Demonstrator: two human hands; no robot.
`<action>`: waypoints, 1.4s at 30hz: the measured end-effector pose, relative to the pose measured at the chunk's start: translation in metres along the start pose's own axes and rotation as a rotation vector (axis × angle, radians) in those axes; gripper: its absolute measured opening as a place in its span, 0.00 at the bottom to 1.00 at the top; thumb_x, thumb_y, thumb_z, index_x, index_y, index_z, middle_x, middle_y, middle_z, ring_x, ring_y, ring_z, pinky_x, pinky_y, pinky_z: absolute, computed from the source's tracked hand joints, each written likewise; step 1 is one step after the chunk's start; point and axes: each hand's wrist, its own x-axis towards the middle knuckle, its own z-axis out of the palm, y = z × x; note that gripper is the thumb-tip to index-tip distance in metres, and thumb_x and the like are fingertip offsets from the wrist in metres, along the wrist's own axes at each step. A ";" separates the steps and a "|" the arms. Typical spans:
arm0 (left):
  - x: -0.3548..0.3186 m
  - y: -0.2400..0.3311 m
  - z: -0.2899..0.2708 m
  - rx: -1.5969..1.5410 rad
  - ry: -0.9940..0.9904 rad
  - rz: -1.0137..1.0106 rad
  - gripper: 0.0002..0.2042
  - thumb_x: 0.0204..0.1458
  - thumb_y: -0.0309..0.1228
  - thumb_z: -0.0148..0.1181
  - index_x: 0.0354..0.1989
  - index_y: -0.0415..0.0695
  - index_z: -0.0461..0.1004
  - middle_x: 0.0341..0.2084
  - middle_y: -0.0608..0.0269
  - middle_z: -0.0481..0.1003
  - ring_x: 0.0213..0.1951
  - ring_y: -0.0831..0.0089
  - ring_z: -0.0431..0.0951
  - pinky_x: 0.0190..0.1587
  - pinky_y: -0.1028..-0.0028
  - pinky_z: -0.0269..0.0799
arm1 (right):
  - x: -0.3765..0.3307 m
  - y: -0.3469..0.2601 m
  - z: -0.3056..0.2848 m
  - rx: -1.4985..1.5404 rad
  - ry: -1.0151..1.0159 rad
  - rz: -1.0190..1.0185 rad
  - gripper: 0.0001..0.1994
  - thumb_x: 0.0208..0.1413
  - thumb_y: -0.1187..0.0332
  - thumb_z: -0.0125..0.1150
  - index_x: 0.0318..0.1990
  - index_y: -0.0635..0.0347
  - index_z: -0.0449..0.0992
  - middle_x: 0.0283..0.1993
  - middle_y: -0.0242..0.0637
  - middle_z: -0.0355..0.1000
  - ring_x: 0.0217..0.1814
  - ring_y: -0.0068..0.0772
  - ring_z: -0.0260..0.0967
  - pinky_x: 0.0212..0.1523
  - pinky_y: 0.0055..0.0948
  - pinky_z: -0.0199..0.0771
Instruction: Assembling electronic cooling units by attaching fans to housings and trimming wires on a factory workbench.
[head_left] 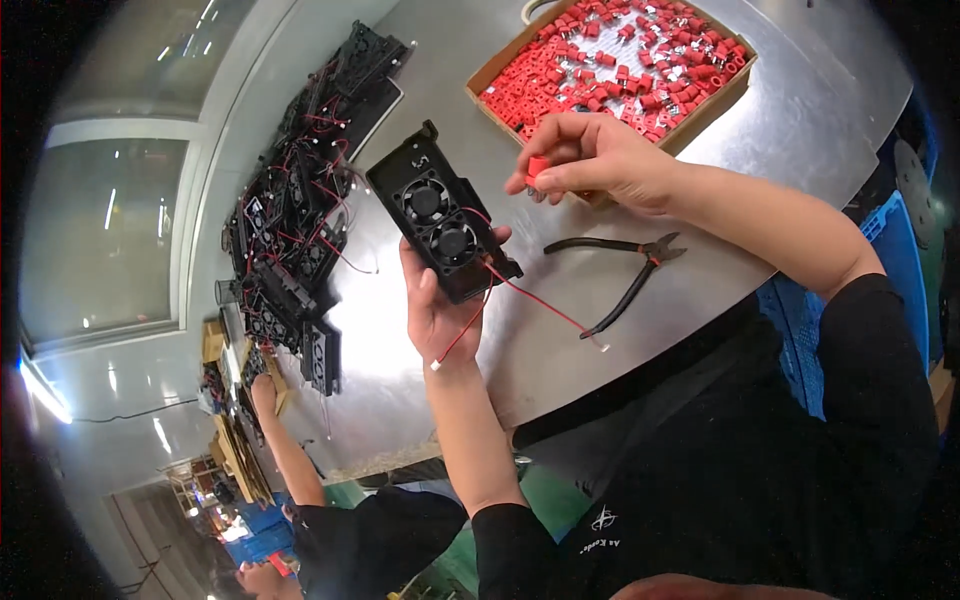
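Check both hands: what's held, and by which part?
Left hand holds the black twin-fan module from beneath, at its lower end. Right hand pinches a small red part by its fingers.

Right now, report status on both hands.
Left hand grips black dual-fan module. Right hand pinches small red part. Cutters lie on table.

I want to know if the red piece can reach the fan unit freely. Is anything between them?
Nothing visible. The right hand pinches the small red piece in open air just right of the black fan unit, which the left hand holds up. The pliers lie lower on the table.
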 end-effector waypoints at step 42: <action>-0.016 -0.040 0.040 -0.042 0.119 -0.214 0.52 0.51 0.62 0.67 0.79 0.52 0.48 0.41 0.63 0.64 0.40 0.73 0.67 0.45 0.74 0.69 | -0.034 0.028 0.035 -0.845 -0.271 -0.824 0.17 0.48 0.79 0.74 0.45 0.58 0.78 0.46 0.37 0.77 0.39 0.43 0.79 0.37 0.36 0.82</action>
